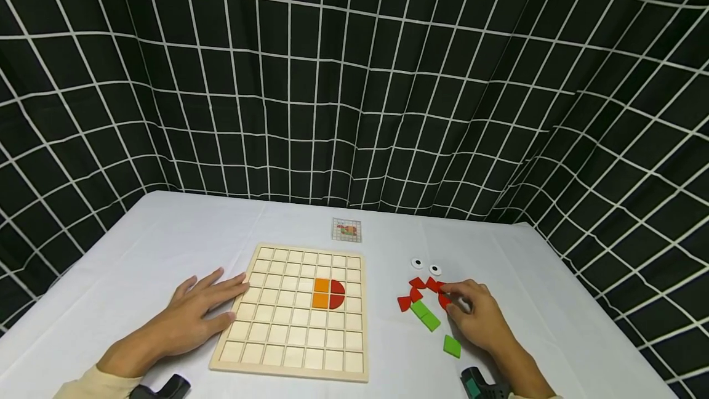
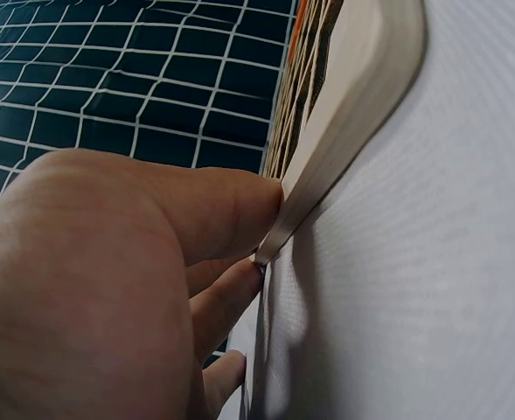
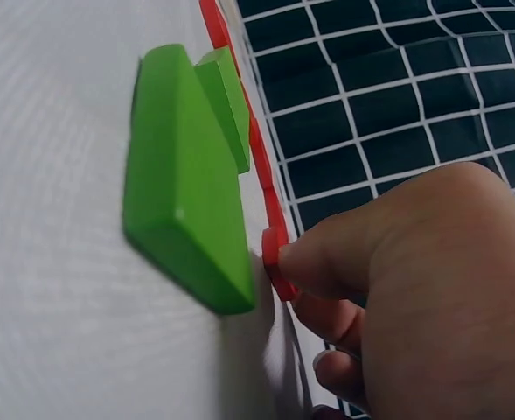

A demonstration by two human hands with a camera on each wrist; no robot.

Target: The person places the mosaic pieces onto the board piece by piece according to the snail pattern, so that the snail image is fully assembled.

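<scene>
A wooden grid board [image 1: 296,372] lies on the table. In it sit two orange squares [image 1: 320,292] beside two red quarter-circles [image 1: 336,294] that form a half disc. My left hand [image 1: 191,313] is spread at the board's left side, its thumb and fingertips touching the edge, as the left wrist view also shows. To the right of the board, my right hand [image 1: 479,316] pinches a red quarter-circle piece [image 3: 276,262] between thumb and fingers, low over the cloth. Close by lie several red pieces [image 1: 416,283] and green pieces [image 1: 425,315].
Two white eye discs [image 1: 434,270] lie behind the red pieces. A single green piece [image 1: 452,346] is nearer the front, beside the right wrist. A small picture card [image 1: 346,230] lies beyond the board. Black gridded curtains [image 1: 310,79] surround the white table [image 1: 183,226].
</scene>
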